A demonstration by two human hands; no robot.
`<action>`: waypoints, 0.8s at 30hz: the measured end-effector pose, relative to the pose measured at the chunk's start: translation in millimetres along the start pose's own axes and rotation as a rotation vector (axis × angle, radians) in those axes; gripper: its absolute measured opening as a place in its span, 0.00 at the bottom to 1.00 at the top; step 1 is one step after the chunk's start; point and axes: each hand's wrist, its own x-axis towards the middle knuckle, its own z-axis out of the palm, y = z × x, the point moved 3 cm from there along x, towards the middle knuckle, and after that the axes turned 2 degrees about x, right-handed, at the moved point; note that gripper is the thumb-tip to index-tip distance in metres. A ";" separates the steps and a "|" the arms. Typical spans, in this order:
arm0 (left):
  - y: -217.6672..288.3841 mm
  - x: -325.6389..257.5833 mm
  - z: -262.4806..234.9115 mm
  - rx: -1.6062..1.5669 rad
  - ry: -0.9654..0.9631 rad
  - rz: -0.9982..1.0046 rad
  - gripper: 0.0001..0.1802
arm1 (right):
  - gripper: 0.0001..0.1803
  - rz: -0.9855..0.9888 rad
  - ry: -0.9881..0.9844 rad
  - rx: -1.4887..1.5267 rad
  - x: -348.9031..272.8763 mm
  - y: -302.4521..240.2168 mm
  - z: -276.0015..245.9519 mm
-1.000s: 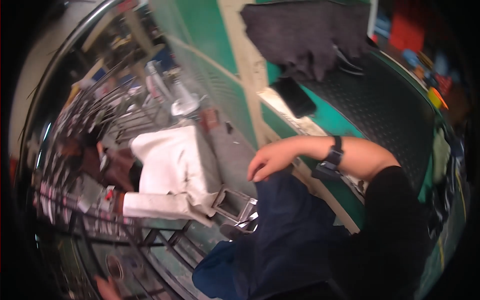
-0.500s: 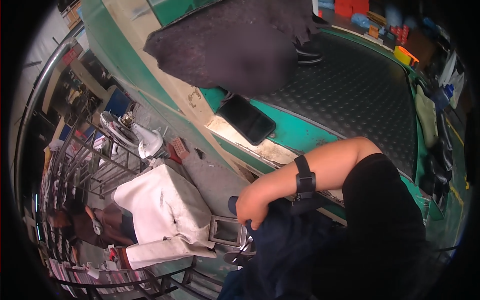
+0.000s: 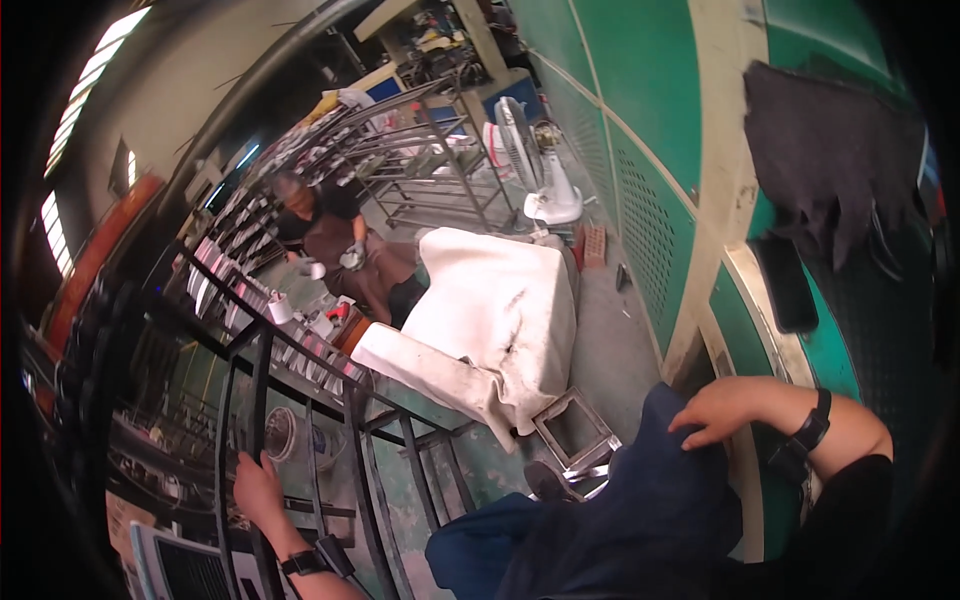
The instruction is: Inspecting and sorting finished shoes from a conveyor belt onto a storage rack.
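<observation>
My left hand is at the lower left, its fingers closed around an upright bar of a black metal rack. My right hand lies on the knee of my dark blue trousers, fingers stretched out and holding nothing. Both wrists wear black straps. A black phone rests on the green and cream machine ledge beyond my right hand. Above it a dark cloth drapes over the machine. In front of my knees stands a box-like shape under a stained white cover.
A person in a brown apron and gloves sits beyond the white cover. A white fan stands on the floor near a perforated brick. An open square metal frame is close to my knee. Metal shelving fills the back.
My view has swung to the left, so the phone and dark cloth now appear farther right. My left hand has come into view on the rack. My right hand remains at my knee.
</observation>
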 end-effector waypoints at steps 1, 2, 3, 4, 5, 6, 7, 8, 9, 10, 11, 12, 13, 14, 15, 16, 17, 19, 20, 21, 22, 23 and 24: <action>0.4 -0.1 -3.2 -0.005 -0.003 -0.021 0.21 | 0.29 0.026 -0.009 0.011 -0.2 -2.7 -2.4; 1.5 -0.8 -6.9 0.003 -0.040 -0.036 0.22 | 0.30 0.053 -0.017 0.024 0.4 -4.1 -3.7; 1.7 -1.5 -8.6 0.010 -0.076 -0.048 0.22 | 0.30 0.053 -0.016 0.006 0.6 -4.5 -3.4; 0.2 -1.8 -7.3 0.017 -0.071 -0.054 0.22 | 0.30 0.060 -0.025 0.018 1.1 -3.9 -2.0; -1.2 -1.5 -5.5 0.011 -0.071 -0.066 0.22 | 0.30 0.067 -0.033 0.031 1.6 -3.9 -1.7; -1.6 -1.5 -4.6 0.012 -0.048 -0.048 0.22 | 0.31 0.077 -0.049 0.030 1.4 -5.0 -3.0; -0.8 -1.8 -4.2 0.014 -0.024 -0.029 0.22 | 0.31 0.079 -0.050 0.019 0.8 -3.2 -1.5; 0.9 -1.3 -3.9 0.009 -0.026 -0.037 0.22 | 0.31 0.063 -0.024 0.017 -0.1 0.6 1.0; 3.2 0.1 -4.4 0.001 -0.022 -0.029 0.23 | 0.31 0.045 0.000 0.017 0.0 2.4 1.1; 5.3 0.6 -4.0 -0.009 -0.018 -0.020 0.23 | 0.31 0.045 -0.002 0.010 -1.4 1.7 -0.8; 6.4 0.0 -1.9 -0.012 -0.021 -0.026 0.23 | 0.31 0.061 -0.011 0.018 -4.4 0.4 -3.0; 6.7 -0.1 -0.7 -0.014 0.006 -0.029 0.22 | 0.31 0.075 -0.019 0.027 -5.0 0.3 -5.2; 6.9 -0.2 0.2 -0.016 0.032 -0.031 0.21 | 0.31 0.074 -0.021 0.018 -4.3 1.1 -7.0; 6.6 0.1 1.6 -0.018 0.029 -0.040 0.21 | 0.31 0.066 -0.022 0.031 -3.5 1.7 -8.4; 3.6 -1.1 3.0 -0.011 0.051 -0.029 0.22 | 0.32 0.059 -0.029 0.041 -3.1 0.2 -8.4; -0.4 -2.4 3.9 -0.004 0.071 -0.020 0.23 | 0.32 0.058 -0.038 0.026 -0.8 -0.5 -8.3; -5.9 -1.4 5.4 -0.011 0.030 -0.020 0.24 | 0.32 0.050 -0.050 0.027 3.5 -1.0 -7.5; -9.3 -3.5 -2.8 -0.084 0.103 0.014 0.28 | 0.32 0.027 -0.053 0.003 7.9 -3.4 -10.3; -0.3 -5.1 -8.5 -0.128 0.144 -0.007 0.31 | 0.32 0.009 -0.046 0.027 6.1 -3.6 -4.4; 13.9 -11.5 -21.9 -0.141 0.422 0.155 0.34 | 0.32 -0.020 -0.041 0.046 5.9 -0.9 -3.4; 35.0 -14.0 -35.8 -0.300 0.439 0.221 0.37 | 0.32 0.007 -0.063 0.039 4.7 -4.0 -6.0; 47.5 -17.9 -33.0 -0.462 0.442 0.250 0.39 | 0.32 0.027 -0.081 0.037 4.0 -8.8 -6.9; 61.6 -21.5 -27.6 -0.593 0.413 0.262 0.41 | 0.32 0.004 -0.053 0.048 3.0 -11.6 -7.1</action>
